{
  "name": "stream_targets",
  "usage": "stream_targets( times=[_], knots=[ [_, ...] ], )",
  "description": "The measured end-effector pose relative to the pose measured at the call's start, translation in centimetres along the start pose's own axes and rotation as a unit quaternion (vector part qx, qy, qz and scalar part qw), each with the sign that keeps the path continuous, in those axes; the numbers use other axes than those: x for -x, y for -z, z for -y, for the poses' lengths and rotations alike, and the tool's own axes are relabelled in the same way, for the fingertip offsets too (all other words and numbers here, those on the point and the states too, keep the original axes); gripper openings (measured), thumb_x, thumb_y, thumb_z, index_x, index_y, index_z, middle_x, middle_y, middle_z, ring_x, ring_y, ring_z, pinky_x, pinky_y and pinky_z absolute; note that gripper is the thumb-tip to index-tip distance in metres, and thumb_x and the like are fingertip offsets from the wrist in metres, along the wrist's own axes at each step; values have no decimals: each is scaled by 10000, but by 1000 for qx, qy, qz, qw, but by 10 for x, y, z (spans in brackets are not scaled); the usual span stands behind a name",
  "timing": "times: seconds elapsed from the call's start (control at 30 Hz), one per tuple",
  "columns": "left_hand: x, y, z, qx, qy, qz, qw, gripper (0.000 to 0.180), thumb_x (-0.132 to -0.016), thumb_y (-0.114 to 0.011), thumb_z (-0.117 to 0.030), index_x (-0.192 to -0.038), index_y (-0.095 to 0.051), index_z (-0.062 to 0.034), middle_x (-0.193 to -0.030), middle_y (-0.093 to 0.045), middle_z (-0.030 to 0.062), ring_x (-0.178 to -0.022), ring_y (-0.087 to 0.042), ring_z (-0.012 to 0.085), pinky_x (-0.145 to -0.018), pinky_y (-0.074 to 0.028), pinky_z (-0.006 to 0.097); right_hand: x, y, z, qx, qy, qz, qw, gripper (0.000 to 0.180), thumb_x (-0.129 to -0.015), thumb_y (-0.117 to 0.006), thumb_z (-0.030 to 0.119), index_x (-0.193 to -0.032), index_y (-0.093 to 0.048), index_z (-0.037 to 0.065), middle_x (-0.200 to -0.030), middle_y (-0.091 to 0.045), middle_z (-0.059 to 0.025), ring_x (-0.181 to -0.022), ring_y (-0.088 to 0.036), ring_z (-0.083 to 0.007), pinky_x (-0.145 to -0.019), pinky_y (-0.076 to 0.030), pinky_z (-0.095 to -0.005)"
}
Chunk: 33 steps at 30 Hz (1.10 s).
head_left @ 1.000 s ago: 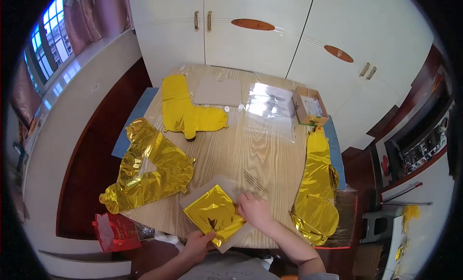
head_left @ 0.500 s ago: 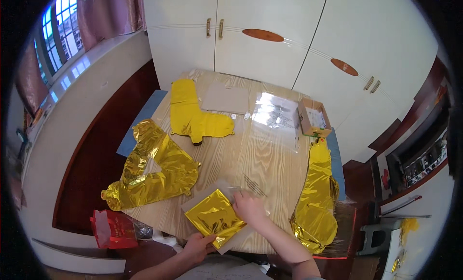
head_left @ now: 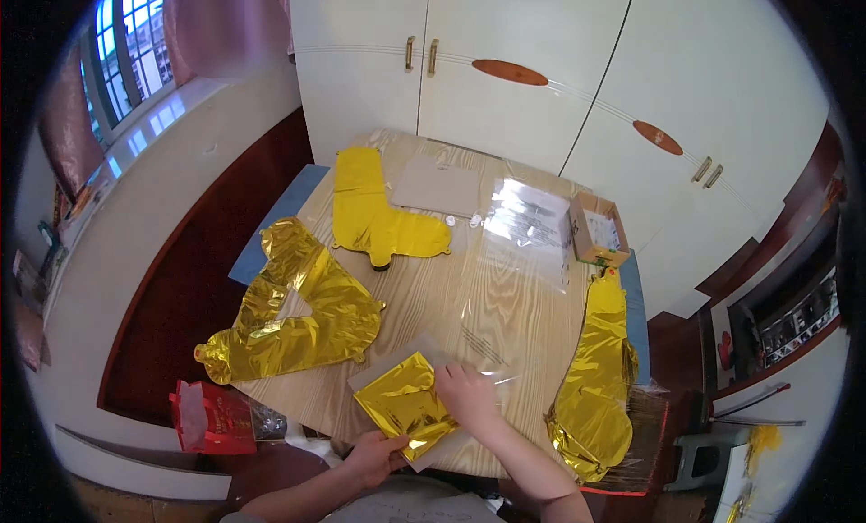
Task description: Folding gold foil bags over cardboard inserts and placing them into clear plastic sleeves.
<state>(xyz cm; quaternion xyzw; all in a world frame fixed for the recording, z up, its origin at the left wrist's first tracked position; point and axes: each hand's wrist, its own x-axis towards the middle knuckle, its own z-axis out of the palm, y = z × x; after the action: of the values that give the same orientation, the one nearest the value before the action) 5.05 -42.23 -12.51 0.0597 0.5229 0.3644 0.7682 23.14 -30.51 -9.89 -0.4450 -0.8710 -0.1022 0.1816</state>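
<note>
- Head view: pinching folded gold foil (head_left: 397,401) by its near corner with the left hand (head_left: 373,458), thumb on top, by the near edge of the table (head_left: 424,298).
- Curling the right hand (head_left: 467,399) narrowly over the foil's right side; cannot tell whether gripping foil, clear film (head_left: 483,344) or both.
- Best to pinch lightly and work low along the edge, sparing thin-looking foil from creases.
- Hard to make out: film's outline, most of the grey backing (head_left: 382,365), left fingertips beneath.
</note>
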Motion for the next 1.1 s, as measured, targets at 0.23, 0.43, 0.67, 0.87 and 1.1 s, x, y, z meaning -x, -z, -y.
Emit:
stream_targets(
  times=[0.23,0.43,0.67,0.87,1.1],
  knots=[
    [5,-4,7,-12,-48,4,999,248,-958,-574,-90,-1174,-549,28,-1120,-646,117,-989,-660,227,-857,-567,384,-2,20,8,0,-1,31,1000,88,-736,-610,121,-812,-566,112,-765,-552,-33,-704,-621,-196,-536,-519,-315],
    [7,-10,4,-22,-42,26,999,249,-976,-554,-100,-1208,-544,-11,-1161,-637,97,-1028,-646,219,-884,-554,389,2,17,22,-24,3,3,1000,86,-765,-621,164,-777,-546,124,-742,-536,-21,-685,-611,-190,-531,-509,-317],
    [8,-18,3,-39,-56,57,996,258,-985,-542,-104,-1228,-524,-20,-1163,-630,102,-1058,-632,221,-909,-546,392,8,22,38,-36,15,8,999,94,-746,-625,159,-794,-550,130,-748,-529,-2,-699,-583,-158,-533,-494,-297],
    [11,-15,5,-93,-39,47,994,251,-991,-535,-138,-1175,-540,33,-1123,-646,132,-1011,-660,221,-861,-568,339,16,24,42,-49,15,17,999,121,-725,-624,148,-826,-563,124,-768,-530,-1,-716,-580,-152,-525,-490,-279],
    [28,10,-4,-126,-35,5,991,240,-1006,-519,-177,-1136,-560,21,-1094,-667,142,-980,-685,230,-795,-570,300,27,22,42,-69,5,29,997,128,-729,-627,153,-832,-558,122,-773,-526,-2,-723,-584,-156,-529,-492,-294]
  ],
)
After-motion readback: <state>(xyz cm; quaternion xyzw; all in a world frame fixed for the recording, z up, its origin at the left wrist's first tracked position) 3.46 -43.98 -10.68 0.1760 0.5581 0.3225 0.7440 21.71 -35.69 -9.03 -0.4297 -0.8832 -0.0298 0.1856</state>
